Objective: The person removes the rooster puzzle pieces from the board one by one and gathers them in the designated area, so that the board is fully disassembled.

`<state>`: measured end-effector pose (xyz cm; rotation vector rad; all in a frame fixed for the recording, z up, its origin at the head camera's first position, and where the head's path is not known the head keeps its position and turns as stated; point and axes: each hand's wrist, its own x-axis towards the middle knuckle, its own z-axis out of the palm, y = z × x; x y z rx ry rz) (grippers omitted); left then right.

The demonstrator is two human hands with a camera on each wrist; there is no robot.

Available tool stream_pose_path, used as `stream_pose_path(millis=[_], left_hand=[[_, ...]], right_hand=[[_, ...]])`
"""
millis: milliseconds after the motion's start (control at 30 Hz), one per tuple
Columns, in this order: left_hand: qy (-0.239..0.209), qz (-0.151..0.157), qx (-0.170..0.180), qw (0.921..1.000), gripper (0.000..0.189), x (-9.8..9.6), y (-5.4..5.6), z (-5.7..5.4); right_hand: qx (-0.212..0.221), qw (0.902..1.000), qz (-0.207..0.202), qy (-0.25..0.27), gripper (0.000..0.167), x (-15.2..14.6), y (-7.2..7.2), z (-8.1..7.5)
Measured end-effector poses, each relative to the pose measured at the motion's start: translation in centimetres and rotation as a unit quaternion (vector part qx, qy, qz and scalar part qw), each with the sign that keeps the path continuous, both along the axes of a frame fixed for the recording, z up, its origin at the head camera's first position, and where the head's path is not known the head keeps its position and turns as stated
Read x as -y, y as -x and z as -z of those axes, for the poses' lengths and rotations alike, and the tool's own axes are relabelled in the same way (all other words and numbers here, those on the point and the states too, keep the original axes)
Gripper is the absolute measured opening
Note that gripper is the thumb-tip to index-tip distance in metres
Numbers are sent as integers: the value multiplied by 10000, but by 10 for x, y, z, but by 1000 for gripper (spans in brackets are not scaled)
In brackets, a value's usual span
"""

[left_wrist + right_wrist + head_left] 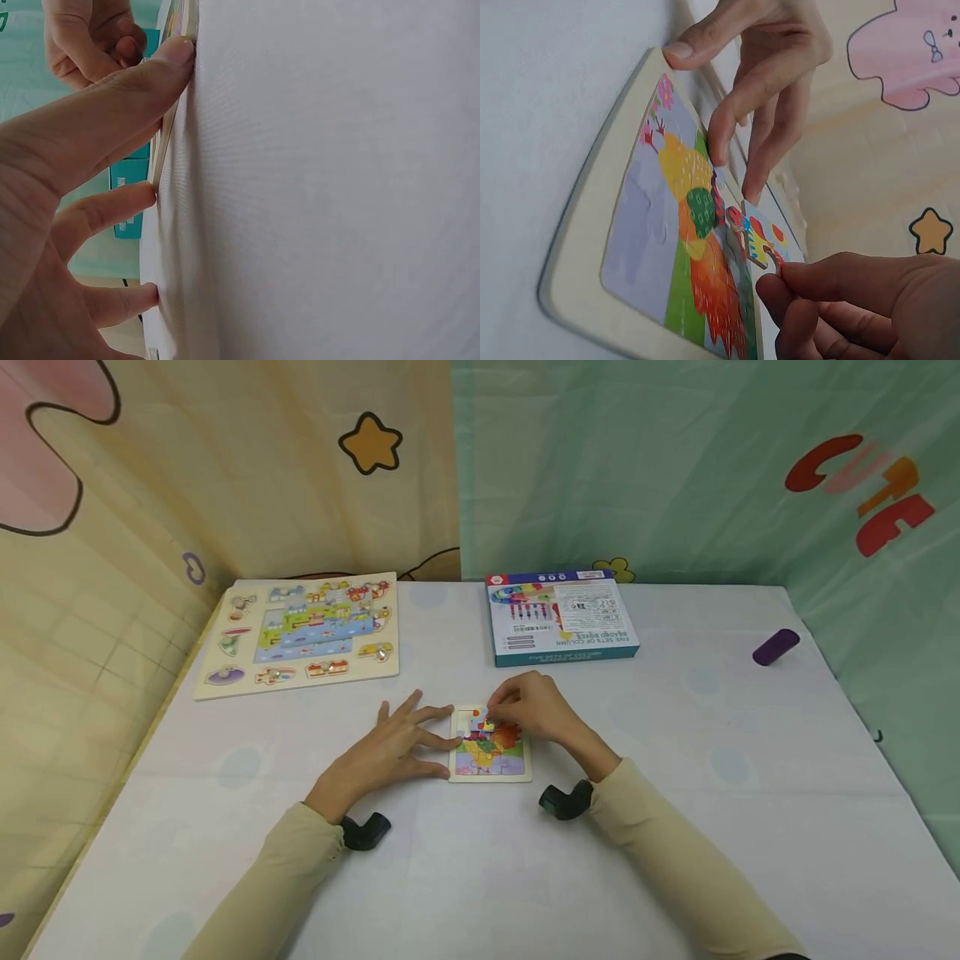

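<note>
A small jigsaw puzzle in a pale wooden frame (pixel 491 779) lies flat on the table, its picture a chicken-like bird in yellow, green and orange. My left hand (pixel 386 752) has its fingers spread, with the thumb and fingertips resting along the frame's left edge. Between the thumb and fingers of my right hand (pixel 538 706) I pinch a colourful puzzle piece (pixel 757 244). That piece is tilted over the upper part of the picture in the right wrist view. Other pieces fill the lower part of the frame. My right fingers hide some of the puzzle's upper right.
A larger wooden puzzle board (pixel 300 689) with vehicle pictures lies at the back left. Behind the small puzzle sits a flat boxed game (pixel 566 618). A purple cylinder (pixel 776 647) lies at the far right. Printed curtains (pixel 637 468) stand behind the white table (pixel 465 877).
</note>
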<state>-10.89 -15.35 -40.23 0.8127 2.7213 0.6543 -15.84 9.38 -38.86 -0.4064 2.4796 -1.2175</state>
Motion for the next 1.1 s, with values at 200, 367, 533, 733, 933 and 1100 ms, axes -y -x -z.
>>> stream_pose_path(millis=[200,367,533,733,933,1100], left_hand=[[-34,13,15,10000,47,-1,0,-1],[-40,18,50,10000,50,-1,0,-2],[-42,13,125,9999,54,0,-1,-3],[-133,-25,142,9998,53,1,-1,-3],[-113,-10,114,9999,53,1,-1,-2],[-65,-33,136,9999,54,-1,-1,-2]], right_hand=[[32,9996,271,-49,12,-26,1,-2],[-5,9979,600,-253,15,-51,0,-2],[-12,9954,837,-473,15,-72,0,0],[-54,9940,918,-593,15,-85,2,4],[-108,9929,988,-655,14,-87,1,7],[-206,9927,982,-672,13,-87,1,9]])
